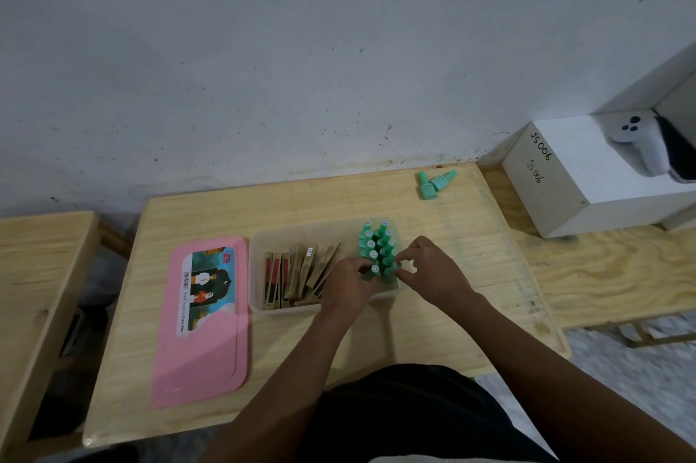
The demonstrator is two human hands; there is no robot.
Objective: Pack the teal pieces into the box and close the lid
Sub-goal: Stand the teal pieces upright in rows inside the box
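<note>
A translucent plastic box [260, 306] sits mid-table. Several teal bottle-shaped pieces [378, 242] stand upright in two rows at its right end. My left hand [348, 285] pinches the nearest piece of the left row [374, 270]. My right hand [429, 268] grips the nearest piece of the right row, mostly hidden by the fingers. Two more teal pieces [435, 182] lie on their sides at the table's far right. The pink lid [203, 330] lies flat to the left of the box, label side up.
Several tan and red flat packets [297, 272] lean in the left part of the box. A white carton marked JS006 [587, 176] holds a white controller [636, 144] at the right. A second wooden table [34, 274] stands at the left. The wall runs behind.
</note>
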